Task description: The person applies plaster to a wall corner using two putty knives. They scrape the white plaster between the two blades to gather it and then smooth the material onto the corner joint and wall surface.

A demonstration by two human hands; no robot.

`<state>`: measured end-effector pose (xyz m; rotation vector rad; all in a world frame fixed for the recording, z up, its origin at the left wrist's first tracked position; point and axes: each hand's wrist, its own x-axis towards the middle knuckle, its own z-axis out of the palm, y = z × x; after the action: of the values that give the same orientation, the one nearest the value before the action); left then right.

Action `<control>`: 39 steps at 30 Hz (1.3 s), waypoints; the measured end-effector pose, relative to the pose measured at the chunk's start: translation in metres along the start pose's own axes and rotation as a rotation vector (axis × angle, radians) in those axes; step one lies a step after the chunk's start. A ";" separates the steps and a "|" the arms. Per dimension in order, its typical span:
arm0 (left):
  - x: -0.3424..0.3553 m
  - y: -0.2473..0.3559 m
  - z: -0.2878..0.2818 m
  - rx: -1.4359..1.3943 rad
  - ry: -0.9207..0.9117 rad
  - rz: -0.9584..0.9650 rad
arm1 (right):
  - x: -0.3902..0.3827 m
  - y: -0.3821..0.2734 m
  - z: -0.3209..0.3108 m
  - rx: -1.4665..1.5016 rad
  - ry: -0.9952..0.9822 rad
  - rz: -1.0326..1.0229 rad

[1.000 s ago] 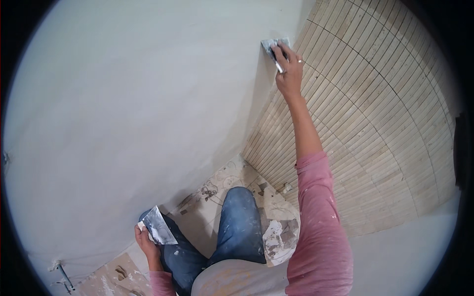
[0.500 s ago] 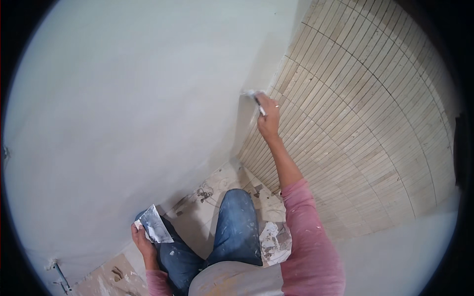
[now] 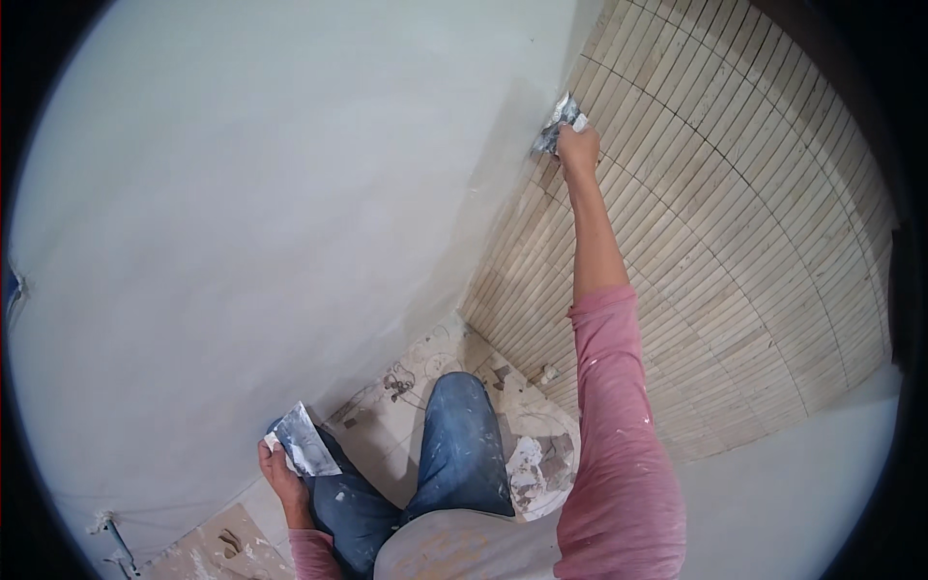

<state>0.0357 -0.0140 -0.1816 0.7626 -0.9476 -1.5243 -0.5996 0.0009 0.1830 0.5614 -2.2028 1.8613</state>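
Right hand [image 3: 578, 147] raised high at about 1 o'clock, arm stretched full length in a pink sleeve [image 3: 619, 425] flecked with white. Fingers closed round the handle of a putty knife [image 3: 558, 123], blade smeared grey-white and pressed into the corner where the smooth plastered wall [image 3: 271, 213] meets the tiled wall [image 3: 735, 232]. Blade tilted, edge touching the plaster right beside the first row of narrow beige tiles.

Left hand [image 3: 278, 466] held low at about 7 o'clock, close to the left knee. Fingers wrapped on the grip of a second, wider knife [image 3: 307, 443], flat blade turned upward and coated with pale filler, just beside the blue jeans [image 3: 454, 445]. Well apart from the raised hand.

Plastered wall filling the left half of the view, from 9 to 12 o'clock, even pale grey. Tiled wall filling the right, from 1 to 4 o'clock, thin strips in tan and cream with dark joints. Between the two, at about 6 o'clock, patterned floor [image 3: 406, 387] spattered with white lumps and smears around the bent legs. Small dabs of filler at the foot of the plastered wall near 7 o'clock.
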 end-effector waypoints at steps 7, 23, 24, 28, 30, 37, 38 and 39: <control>0.002 -0.001 -0.005 0.029 -0.018 0.009 | 0.001 -0.006 0.019 -0.303 0.154 -0.208; -0.001 0.004 0.002 0.058 -0.003 -0.008 | -0.078 -0.014 0.009 0.065 0.067 -0.549; -0.001 0.003 0.002 0.018 0.006 -0.013 | -0.061 -0.013 0.006 -0.018 0.103 -0.491; 0.000 0.002 0.001 -0.025 0.008 0.014 | -0.009 -0.006 0.011 -0.185 0.197 -0.330; 0.001 0.002 0.001 -0.011 0.022 -0.001 | -0.002 -0.006 0.021 -0.208 0.192 -0.329; -0.001 0.002 0.001 0.007 -0.007 0.008 | -0.086 -0.039 0.071 -0.184 0.339 -0.524; 0.000 0.001 0.001 0.016 0.008 -0.017 | -0.107 -0.037 0.069 -0.221 0.350 -0.745; 0.001 0.001 0.000 0.048 0.003 -0.011 | -0.123 -0.032 0.058 -0.231 0.357 -0.727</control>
<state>0.0357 -0.0148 -0.1809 0.8055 -0.9825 -1.5137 -0.4699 -0.0415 0.1529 0.7763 -1.6368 1.1993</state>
